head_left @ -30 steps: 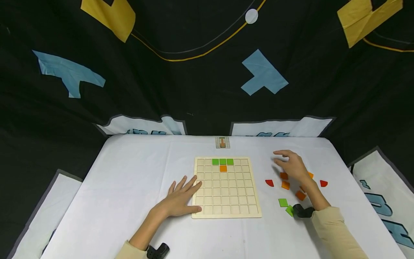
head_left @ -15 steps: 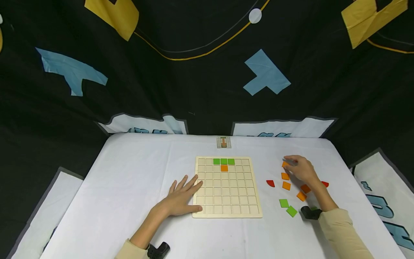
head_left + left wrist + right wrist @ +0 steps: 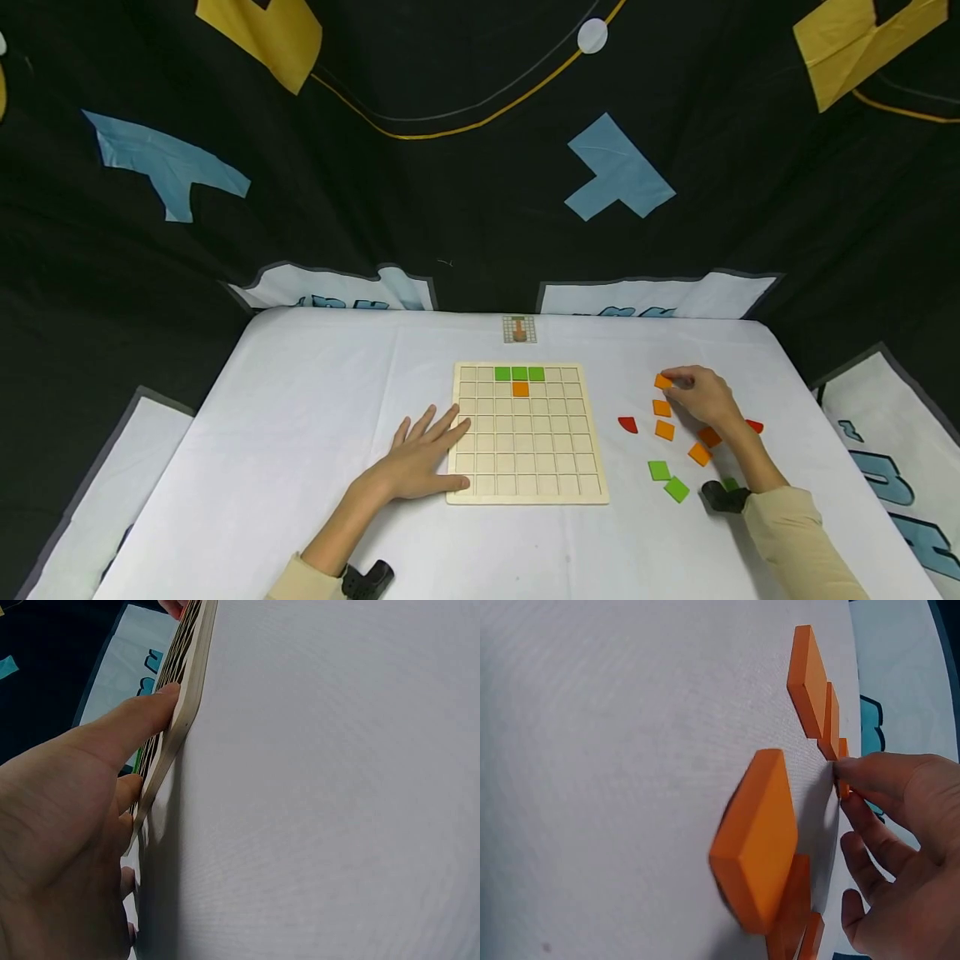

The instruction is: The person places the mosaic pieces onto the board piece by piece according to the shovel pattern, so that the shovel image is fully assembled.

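Observation:
My left hand (image 3: 415,468) lies with spread, straight fingers across the left edge of a pale wooden grid board (image 3: 525,450). In the left wrist view its thumb (image 3: 154,709) rests on the board's rim. To the right of the board, my right hand (image 3: 702,393) pinches an orange square tile (image 3: 662,381) between thumb and finger, at or close to the tabletop. The right wrist view shows only a sliver of that tile (image 3: 844,746). On the board sit a row of green tiles (image 3: 519,374) at the far side and one orange tile (image 3: 521,389) below them.
Several loose orange tiles (image 3: 664,430) lie near and under my right forearm. Closer to me are green tiles (image 3: 658,471). A red rounded piece (image 3: 627,425) lies nearer the board, another (image 3: 755,426) beyond the wrist. A small picture card (image 3: 519,329) lies behind the board.
My right hand has moved rightward and slightly nearer me, and its thumb and finger have closed on the orange tile. The left hand has stayed on the board.

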### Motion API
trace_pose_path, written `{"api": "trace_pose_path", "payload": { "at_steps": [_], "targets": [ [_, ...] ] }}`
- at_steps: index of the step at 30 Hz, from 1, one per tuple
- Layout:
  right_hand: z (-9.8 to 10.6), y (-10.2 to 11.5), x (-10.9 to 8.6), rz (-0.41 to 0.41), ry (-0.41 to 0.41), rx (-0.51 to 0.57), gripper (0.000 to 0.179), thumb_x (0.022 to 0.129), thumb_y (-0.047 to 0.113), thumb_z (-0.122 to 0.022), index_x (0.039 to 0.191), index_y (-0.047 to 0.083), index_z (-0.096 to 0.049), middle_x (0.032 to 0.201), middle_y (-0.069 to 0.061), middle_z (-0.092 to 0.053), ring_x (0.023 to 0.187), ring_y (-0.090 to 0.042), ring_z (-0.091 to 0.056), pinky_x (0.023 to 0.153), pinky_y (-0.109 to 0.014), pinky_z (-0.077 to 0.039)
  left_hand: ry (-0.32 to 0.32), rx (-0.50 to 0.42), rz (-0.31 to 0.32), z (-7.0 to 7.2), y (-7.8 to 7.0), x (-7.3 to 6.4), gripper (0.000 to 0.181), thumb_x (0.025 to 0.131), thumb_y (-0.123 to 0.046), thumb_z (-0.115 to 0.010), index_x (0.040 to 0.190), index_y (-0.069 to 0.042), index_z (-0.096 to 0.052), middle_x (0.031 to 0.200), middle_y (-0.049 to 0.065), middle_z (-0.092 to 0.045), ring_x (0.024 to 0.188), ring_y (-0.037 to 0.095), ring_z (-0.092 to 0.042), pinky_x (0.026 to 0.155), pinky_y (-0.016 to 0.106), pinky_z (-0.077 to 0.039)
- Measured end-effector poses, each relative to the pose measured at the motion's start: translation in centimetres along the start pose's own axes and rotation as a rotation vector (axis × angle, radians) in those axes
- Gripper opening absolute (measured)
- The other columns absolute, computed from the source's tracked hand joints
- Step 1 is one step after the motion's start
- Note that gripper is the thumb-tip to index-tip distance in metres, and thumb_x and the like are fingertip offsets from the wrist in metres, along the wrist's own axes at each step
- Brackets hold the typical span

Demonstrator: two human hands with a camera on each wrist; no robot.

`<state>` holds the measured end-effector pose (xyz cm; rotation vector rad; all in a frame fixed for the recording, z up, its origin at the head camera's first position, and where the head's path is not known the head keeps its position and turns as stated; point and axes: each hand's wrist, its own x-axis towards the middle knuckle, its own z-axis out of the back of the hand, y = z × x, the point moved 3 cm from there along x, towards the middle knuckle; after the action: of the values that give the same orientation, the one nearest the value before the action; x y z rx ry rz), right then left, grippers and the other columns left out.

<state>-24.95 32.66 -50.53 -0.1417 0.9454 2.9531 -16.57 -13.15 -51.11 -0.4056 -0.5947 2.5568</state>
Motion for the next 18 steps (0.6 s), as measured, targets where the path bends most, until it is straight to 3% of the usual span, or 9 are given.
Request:
{"api": "trace_pose_path", "payload": {
  "at_steps": [8, 12, 15, 18],
  "targets": [
    [-0.1, 2.0, 0.1, 0.072, -0.005, 0.032, 0.037, 0.096, 0.011, -0.064, 0.128, -0.006, -0.063, 0.13, -0.029, -0.058, 0.119, -0.046, -0.05, 0.099, -0.061, -0.041, 0.004, 0.006, 0.0, 0.0, 0.1, 0.0, 0.086, 0.089, -0.057, -0.066, 0.158, -0.017, -0.034, 0.166, 0.006, -0.015, 0.15, 0.038, -0.002, 0.112, 0.067, 0.001],
    [-0.5, 3.8, 0.0, 0.109, -0.007, 0.052, 0.035, 0.095, 0.01, -0.065, 0.128, -0.003, -0.065, 0.13, -0.026, -0.06, 0.111, -0.042, -0.053, 0.085, -0.047, -0.053, 0.004, 0.008, 0.001, 0.0, 0.1, 0.0, 0.086, 0.089, -0.057, -0.066, 0.158, -0.017, -0.034, 0.166, 0.006, -0.016, 0.15, 0.038, -0.002, 0.112, 0.067, 0.001],
    [-1.0, 5.0, -0.2, 0.152, -0.011, 0.076, 0.034, 0.094, 0.009, -0.066, 0.126, -0.001, -0.067, 0.128, -0.024, -0.062, 0.106, -0.038, -0.054, 0.074, -0.04, -0.053, 0.004, 0.006, 0.001, 0.0, 0.0, 0.0, 0.086, 0.089, -0.057, -0.066, 0.157, -0.016, -0.034, 0.165, 0.007, -0.016, 0.15, 0.039, -0.002, 0.112, 0.067, 0.0],
    [-1.6, 6.3, -0.3, 0.207, -0.019, 0.1, 0.031, 0.093, 0.008, -0.068, 0.123, 0.0, -0.07, 0.125, -0.02, -0.065, 0.108, -0.037, -0.055, 0.081, -0.045, -0.051, 0.002, 0.007, -0.001, 0.1, 0.0, 0.0, 0.086, 0.089, -0.056, -0.067, 0.157, -0.016, -0.034, 0.165, 0.007, -0.016, 0.15, 0.039, -0.003, 0.112, 0.068, 0.0]
  ]
}}
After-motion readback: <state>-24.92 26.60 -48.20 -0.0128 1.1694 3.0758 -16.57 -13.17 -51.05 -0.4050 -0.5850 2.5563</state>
